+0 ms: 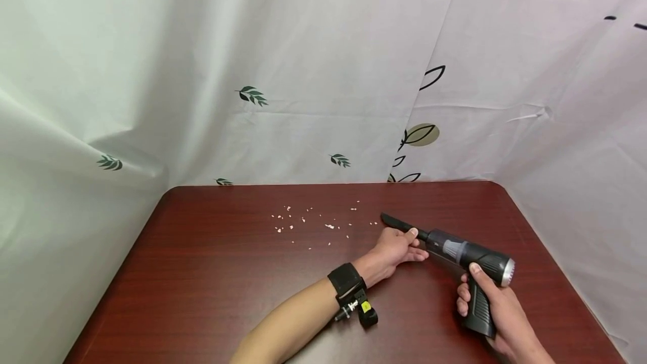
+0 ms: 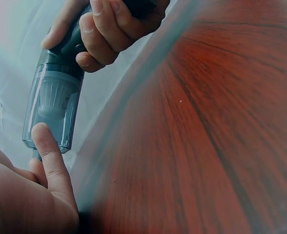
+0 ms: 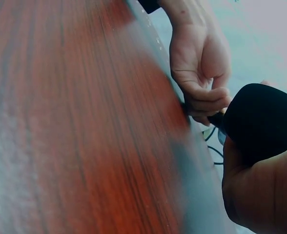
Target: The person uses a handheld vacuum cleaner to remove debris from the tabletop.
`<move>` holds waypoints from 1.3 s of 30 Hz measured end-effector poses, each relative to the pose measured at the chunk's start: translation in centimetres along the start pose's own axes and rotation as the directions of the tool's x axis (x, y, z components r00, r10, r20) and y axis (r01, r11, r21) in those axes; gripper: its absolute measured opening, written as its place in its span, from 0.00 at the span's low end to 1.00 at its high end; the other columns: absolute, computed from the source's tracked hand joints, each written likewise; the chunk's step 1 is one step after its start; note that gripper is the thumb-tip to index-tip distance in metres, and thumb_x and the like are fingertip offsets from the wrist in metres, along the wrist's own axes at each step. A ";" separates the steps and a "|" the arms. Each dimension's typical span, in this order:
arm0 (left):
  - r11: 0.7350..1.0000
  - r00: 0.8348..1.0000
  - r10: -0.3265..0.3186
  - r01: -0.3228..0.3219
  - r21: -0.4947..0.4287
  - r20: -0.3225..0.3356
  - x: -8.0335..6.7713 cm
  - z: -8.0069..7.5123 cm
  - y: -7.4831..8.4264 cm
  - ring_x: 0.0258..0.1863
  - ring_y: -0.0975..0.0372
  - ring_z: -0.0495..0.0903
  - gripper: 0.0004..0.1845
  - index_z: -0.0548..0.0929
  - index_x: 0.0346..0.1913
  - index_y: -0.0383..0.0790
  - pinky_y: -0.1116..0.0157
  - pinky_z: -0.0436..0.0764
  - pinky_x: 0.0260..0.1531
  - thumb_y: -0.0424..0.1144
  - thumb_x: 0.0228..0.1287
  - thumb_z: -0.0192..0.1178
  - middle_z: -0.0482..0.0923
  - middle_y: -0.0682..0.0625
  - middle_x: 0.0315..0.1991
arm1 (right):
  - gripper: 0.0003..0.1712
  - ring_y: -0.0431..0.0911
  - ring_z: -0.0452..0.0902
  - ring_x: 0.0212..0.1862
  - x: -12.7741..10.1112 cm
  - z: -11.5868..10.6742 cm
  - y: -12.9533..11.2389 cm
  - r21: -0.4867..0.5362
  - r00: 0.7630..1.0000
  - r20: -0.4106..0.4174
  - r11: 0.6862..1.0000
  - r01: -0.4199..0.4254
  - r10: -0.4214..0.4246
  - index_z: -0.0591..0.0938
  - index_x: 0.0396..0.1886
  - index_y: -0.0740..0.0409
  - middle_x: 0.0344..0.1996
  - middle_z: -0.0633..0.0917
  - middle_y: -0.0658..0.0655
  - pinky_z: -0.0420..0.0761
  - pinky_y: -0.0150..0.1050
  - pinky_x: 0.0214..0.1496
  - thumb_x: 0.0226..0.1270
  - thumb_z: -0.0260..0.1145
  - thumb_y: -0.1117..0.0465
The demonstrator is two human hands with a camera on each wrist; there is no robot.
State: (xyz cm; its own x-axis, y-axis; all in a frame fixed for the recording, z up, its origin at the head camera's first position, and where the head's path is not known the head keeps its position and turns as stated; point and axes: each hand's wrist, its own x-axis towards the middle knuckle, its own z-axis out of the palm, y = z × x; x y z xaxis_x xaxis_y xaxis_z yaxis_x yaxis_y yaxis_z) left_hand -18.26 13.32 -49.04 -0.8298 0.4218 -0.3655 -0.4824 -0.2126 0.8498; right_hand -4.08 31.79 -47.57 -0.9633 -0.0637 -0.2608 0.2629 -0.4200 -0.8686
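Note:
A black handheld vacuum cleaner (image 1: 457, 251) with a clear dust cup and a silver rear end is held above the right part of the table. My right hand (image 1: 505, 310) grips its handle, thumb up near the body. At the front, my left hand (image 1: 396, 251) pinches the narrow black nozzle (image 1: 396, 222) between thumb and fingers, close to where it meets the dust cup. In the left wrist view the clear dust cup (image 2: 51, 109) shows a pale ribbed filter inside. Small white crumbs (image 1: 329, 226) lie scattered left of the nozzle tip.
The dark red wooden table (image 1: 202, 274) has rounded far corners. A pale cloth curtain (image 1: 303, 72) with leaf prints hangs behind it and along both sides. A black strap with a small camera (image 1: 349, 291) sits on the left wrist.

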 end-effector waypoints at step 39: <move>0.999 0.999 0.032 -0.032 0.016 0.011 -0.8 -2.8 0.4 0.25 0.59 0.88 0.17 0.77 0.32 0.33 0.62 0.91 0.35 0.39 0.83 0.58 0.80 0.42 0.27 | 0.21 0.42 0.78 0.27 0.5 2.9 1.2 -0.025 0.998 -0.062 1.000 0.018 -0.020 0.78 0.44 0.59 0.26 0.78 0.51 0.84 0.36 0.30 0.89 0.51 0.47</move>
State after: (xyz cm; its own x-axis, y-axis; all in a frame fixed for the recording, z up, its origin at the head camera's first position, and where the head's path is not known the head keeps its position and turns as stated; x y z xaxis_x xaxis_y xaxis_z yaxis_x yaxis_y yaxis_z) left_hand -18.54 10.42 -49.47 -0.8417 0.4247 -0.3335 -0.4507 -0.2122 0.8671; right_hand -4.42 28.66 -47.49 -0.9630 0.0011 -0.2695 0.2468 -0.3979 -0.8836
